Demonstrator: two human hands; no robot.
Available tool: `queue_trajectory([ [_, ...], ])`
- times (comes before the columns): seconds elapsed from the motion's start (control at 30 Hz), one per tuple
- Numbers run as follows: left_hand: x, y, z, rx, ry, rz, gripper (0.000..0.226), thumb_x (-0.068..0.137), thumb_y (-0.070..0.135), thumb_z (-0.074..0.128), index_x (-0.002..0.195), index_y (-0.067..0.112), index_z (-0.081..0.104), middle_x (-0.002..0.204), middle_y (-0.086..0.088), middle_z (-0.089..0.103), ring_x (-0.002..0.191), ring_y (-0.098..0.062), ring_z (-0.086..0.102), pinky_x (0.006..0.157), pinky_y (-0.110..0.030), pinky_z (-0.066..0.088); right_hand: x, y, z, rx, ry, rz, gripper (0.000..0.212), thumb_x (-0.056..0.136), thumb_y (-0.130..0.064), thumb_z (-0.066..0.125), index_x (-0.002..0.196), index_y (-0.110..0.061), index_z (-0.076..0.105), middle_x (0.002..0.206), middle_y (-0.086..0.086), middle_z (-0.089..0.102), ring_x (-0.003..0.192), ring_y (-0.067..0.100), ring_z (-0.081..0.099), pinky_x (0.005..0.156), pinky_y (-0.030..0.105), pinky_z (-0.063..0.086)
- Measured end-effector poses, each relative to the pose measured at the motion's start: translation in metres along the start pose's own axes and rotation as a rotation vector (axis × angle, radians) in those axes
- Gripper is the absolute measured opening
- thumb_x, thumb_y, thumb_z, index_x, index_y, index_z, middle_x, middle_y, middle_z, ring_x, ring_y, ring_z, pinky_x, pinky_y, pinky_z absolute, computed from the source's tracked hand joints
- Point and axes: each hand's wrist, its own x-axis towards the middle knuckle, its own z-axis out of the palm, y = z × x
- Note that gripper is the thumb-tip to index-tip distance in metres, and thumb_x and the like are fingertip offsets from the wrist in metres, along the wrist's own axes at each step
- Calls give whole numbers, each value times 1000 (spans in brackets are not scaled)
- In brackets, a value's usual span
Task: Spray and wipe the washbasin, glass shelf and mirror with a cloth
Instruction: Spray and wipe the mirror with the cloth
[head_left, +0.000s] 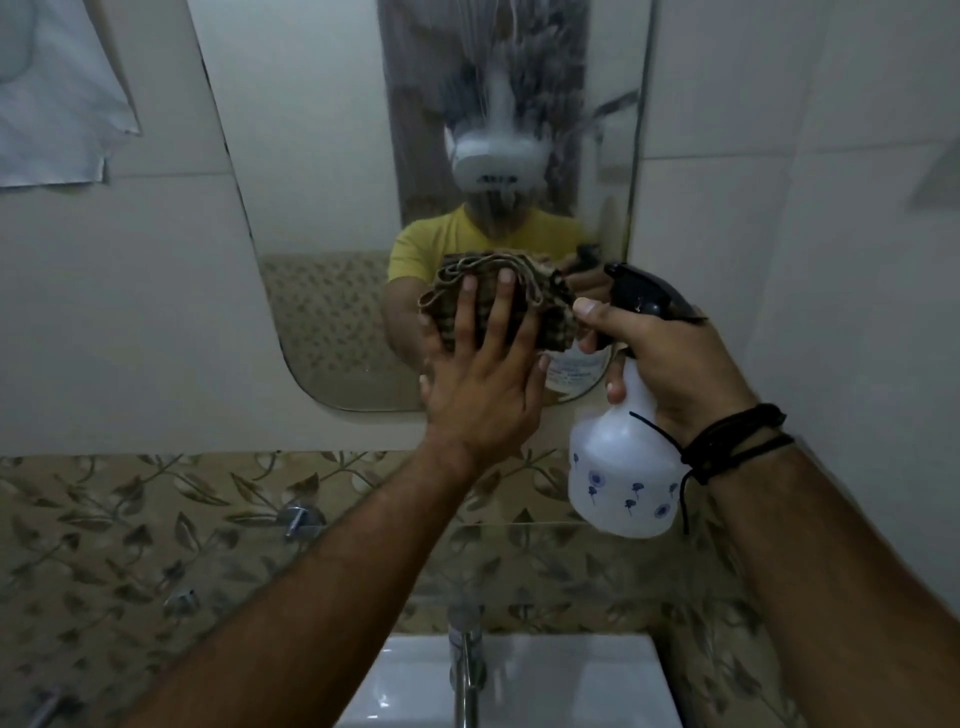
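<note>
**Two hands at the mirror**

The rounded-corner mirror (332, 208) hangs above a leaf-patterned tile band, streaked with spray near its top. A crumpled, checked cloth (498, 301) is pressed flat against its lower part by the left hand (483, 395), fingers spread. Just beside it, the right hand (670, 364) grips a translucent spray bottle (623, 467), black trigger head uppermost. Below sit the glass shelf (519, 540), tap (465, 670) and white washbasin (571, 686).

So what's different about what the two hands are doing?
The left hand is flat and spread, its fingers pressing the checked cloth against the mirror. The right hand is curled round the neck of the white spray bottle, held in the air beside the mirror. The right wrist wears black cords; the left wrist is bare. Both hands are raised above the washbasin.
</note>
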Motion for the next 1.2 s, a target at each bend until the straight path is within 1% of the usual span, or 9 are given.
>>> queue_trajectory([
  [0.1,-5,19,8,-24,10,-75,67,103,52,27,163,24,14,170,-7,-9,156,-36,-10,119,-68,-4,1,-13,-5,-19,-25,-47,12,92,-21,77,100,-13,80,77,14,65,41,15,50,39,24,41],
  [0.2,-41,26,29,-42,-28,-1,65,101,52,39,159,24,33,171,-8,5,157,-36,-2,117,-71,7,-2,-18,-8,-37,-28,-87,10,93,-20,76,100,-22,82,75,8,66,44,14,51,38,23,41],
  [0.27,-54,24,36,-30,-56,29,64,100,52,41,157,25,38,171,-6,5,157,-35,-2,115,-72,13,-3,-21,-10,-25,-14,-97,12,93,-21,76,101,-23,84,81,8,69,52,16,55,39,24,42],
  [0.37,-36,21,28,-14,-12,38,66,99,54,43,159,27,33,172,-4,4,157,-33,-2,114,-73,14,-2,-27,-12,-3,-18,-102,11,94,-22,75,100,-24,84,92,6,75,54,15,56,40,24,43],
  [0.5,61,12,-24,-29,110,-42,70,101,60,32,163,31,12,170,-3,-7,157,-35,-5,118,-70,-3,2,-34,-12,30,8,-85,11,93,-25,77,101,-18,82,82,14,67,41,23,45,39,25,42],
  [0.6,115,0,-59,-12,101,-25,70,101,61,24,163,32,9,172,-4,-7,156,-34,-11,118,-70,-6,2,-36,-12,27,22,-82,11,93,-25,77,97,-15,80,80,14,67,41,23,45,39,26,41],
  [0.9,64,-11,-42,6,11,11,71,101,63,21,163,32,7,171,-1,-15,156,-30,-17,117,-71,3,-4,-49,-14,-22,38,-110,14,92,-31,78,81,-23,78,87,18,73,42,20,50,42,27,43],
  [1.03,123,-33,-82,-57,59,-72,71,101,66,19,161,38,-5,169,2,-21,154,-30,-24,117,-71,-10,-4,-61,-12,-28,42,-136,18,92,-29,78,75,-26,77,95,25,72,41,15,51,41,27,43],
  [1.2,207,-67,-147,-86,65,-65,72,100,69,18,161,39,-6,168,4,-26,151,-29,-30,116,-70,-15,0,-71,-6,-13,34,-176,16,93,-25,78,77,-23,77,86,22,69,39,17,48,40,25,43],
])
